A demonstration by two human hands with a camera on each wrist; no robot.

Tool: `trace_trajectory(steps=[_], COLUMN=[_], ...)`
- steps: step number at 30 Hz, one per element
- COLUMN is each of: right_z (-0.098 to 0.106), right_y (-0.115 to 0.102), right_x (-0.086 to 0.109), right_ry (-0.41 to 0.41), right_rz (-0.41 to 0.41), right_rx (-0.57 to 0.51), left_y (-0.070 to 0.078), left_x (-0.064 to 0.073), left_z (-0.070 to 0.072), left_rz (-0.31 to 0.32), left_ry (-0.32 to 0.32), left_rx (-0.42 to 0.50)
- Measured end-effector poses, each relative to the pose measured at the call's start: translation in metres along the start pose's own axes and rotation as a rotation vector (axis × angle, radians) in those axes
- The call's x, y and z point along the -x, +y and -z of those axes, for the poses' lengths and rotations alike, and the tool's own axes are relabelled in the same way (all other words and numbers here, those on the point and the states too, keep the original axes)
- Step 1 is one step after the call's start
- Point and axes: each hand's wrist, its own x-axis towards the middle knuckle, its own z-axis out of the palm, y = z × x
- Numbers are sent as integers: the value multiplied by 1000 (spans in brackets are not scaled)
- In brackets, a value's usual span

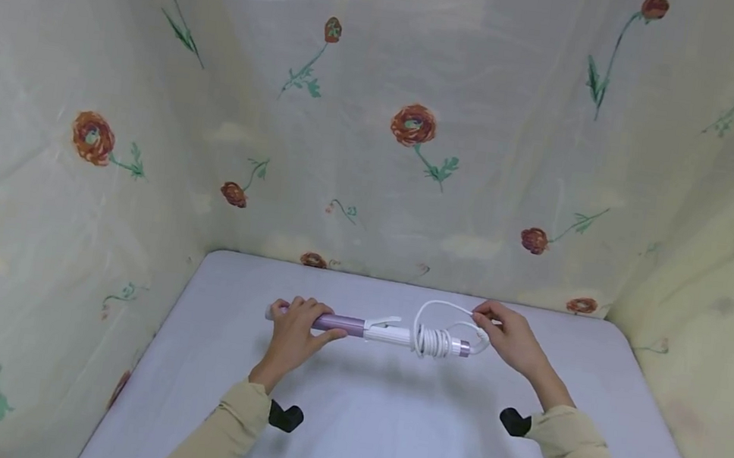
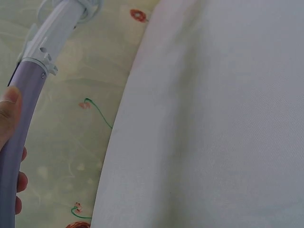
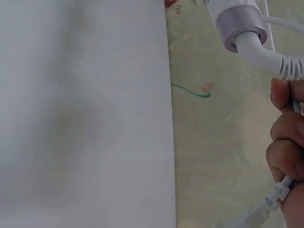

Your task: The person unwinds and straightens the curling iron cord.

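A curling iron [image 1: 388, 334] with a purple barrel and a white handle is held level above the white table. My left hand [image 1: 295, 331] grips the barrel, thumb along the near side and fingers behind it. White cord [image 1: 435, 343] is wound in several turns round the handle, and a loose loop rises from it. My right hand [image 1: 510, 342] pinches the cord just beyond the handle's end. In the right wrist view, the handle's purple end ring [image 3: 242, 26] and bent cord sleeve [image 3: 263, 57] show above the curled fingers [image 3: 285, 156]. A white plug-like end [image 3: 251, 216] hangs below them, blurred.
The white tabletop [image 1: 375, 444] has rounded far corners. Flower-printed sheeting [image 1: 370, 206] stands behind it and on both sides, close to its edges. A black wrist mount [image 1: 286, 417] shows at the left cuff, another [image 1: 514, 422] at the right.
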Motion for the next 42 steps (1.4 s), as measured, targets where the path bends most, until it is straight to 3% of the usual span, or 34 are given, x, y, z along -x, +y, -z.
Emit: trace_trajectory(steps=[4, 10, 16, 22, 25, 29, 31, 37, 42], right_z=[2, 3, 12, 8, 8, 4, -2, -18, -31], right_y=[-3, -10, -12, -16, -34, -45, -37, -27, -26], right_x=[3, 13, 26, 27, 32, 40, 42, 51, 61], right_ry=[27, 33, 40, 19, -1, -55, -94, -284, -420], right_rz=[-14, -28, -48, -10, 13, -1, -16, 1, 51], right_rx=[2, -14, -24, -95, -116, -141, -171, -342, -416], left_y=[2, 5, 12, 7, 3, 4, 5, 4, 3], left_x=[2, 6, 8, 11, 11, 8, 6, 3, 1], left_z=[-1, -6, -17, -12, -10, -9, -9, -7, -5], left_rz=[3, 14, 26, 75, 83, 87, 83, 66, 48], left_ry=[-11, 33, -1, 26, 20, 14, 21, 47, 54], left_rx=[5, -18, -13, -25, -26, -18, -16, -23, -29])
